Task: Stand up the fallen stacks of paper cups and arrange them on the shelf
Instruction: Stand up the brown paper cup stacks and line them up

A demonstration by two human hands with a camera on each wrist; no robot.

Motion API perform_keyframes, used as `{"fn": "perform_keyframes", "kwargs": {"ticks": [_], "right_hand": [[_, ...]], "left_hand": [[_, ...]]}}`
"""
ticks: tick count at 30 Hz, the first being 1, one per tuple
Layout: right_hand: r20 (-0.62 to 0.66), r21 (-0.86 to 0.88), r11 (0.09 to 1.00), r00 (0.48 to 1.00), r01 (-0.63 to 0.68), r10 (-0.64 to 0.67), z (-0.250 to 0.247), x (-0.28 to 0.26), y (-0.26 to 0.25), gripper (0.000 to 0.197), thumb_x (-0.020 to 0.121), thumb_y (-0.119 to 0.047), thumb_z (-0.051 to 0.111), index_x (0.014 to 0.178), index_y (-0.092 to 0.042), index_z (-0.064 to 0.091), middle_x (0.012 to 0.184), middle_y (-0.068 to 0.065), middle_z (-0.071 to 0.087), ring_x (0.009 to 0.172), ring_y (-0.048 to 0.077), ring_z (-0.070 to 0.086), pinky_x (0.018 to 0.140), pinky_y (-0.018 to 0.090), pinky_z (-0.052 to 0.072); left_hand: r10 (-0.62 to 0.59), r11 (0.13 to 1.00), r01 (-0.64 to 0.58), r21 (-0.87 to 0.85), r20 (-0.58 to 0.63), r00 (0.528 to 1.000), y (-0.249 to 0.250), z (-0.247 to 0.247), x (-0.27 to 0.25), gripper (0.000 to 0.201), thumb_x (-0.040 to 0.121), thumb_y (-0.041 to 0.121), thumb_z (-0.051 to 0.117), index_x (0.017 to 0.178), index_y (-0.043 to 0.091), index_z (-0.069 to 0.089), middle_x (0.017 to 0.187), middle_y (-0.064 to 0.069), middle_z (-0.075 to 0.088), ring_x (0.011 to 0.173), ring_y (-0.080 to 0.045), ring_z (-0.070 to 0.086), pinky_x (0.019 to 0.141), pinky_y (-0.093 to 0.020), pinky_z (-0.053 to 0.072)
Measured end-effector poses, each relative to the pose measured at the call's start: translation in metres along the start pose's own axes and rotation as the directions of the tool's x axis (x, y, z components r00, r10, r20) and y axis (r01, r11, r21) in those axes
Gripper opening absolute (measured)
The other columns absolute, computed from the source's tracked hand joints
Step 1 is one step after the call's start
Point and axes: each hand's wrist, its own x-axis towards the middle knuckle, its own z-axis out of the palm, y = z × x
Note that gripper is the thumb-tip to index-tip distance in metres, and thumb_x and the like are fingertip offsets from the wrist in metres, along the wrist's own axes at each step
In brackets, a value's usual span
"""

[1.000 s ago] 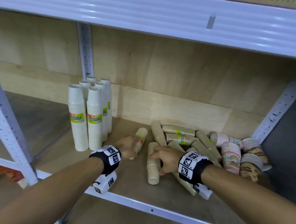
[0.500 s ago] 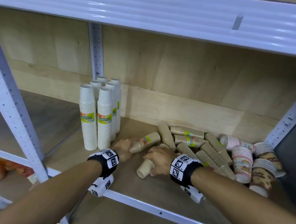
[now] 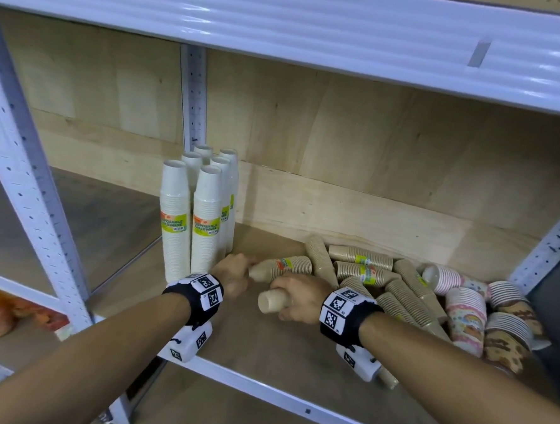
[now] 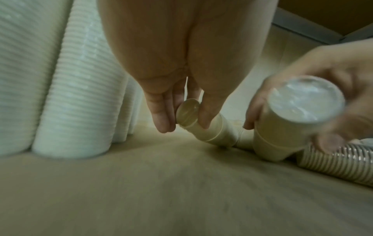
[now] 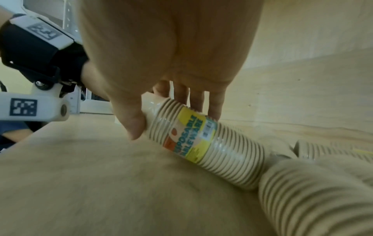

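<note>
A: Gripping two tan sleeves at once? Which hand has which?

B: Left hand [image 3: 234, 274] pinches the closed end of one tan cup stack [image 3: 283, 267], thumb vs fingers [image 4: 161, 118], stack lying w/ its far end on the shelf [image 3: 263, 351]. Right hand [image 3: 299, 298] is wrapped round a second tan stack [image 3: 271, 300], closed end tipped up toward the front edge.

A: Where's the rest?

B: White stacks [image 3: 206, 220] upright by the back-left post. Fallen tan pile [image 3: 367, 269] + printed stacks [image 3: 466, 308] crowd the back-right corner.

A: Room to work?

B: Bare board along the front edge btwn white stacks and pile; both hands sit there, near the whites.
</note>
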Motion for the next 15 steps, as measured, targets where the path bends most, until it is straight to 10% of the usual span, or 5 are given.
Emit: {"fn": "perform_keyframes", "kwargs": {"ticks": [5,15], "right_hand": [[-0.178,0.101,0.994,0.982,-0.045,0.063,-0.028,0.007,-0.002,0.037,0.081,-0.035,0.069,0.112,-0.020,0.055,0.104,-0.013,0.058,0.097,0.011,0.060,0.068,0.024,0.039],[-0.405,0.413,0.877,0.813,-0.246,0.419,-0.059,0.035,0.009,0.044,0.073,-0.042,0.072,0.104,-0.018,0.052,0.105,0.001,0.060,0.094,0.023,0.060,0.079,0.042,0.053]], "left_hand": [[0.037,0.998,-0.032,0.052,-0.080,0.996,0.021,-0.022,0.004,0.023,0.095,0.015,0.057,0.115,0.005,0.063,0.084,0.000,0.058,0.079,-0.017,0.055,0.071,-0.026,0.040],[0.068,0.998,-0.067,0.014,-0.097,0.993,0.051,-0.073,0.019,0.041,0.096,0.014,0.057,0.137,0.013,0.053,0.130,-0.004,0.060,0.121,-0.020,0.056,0.092,-0.023,0.043]]}}
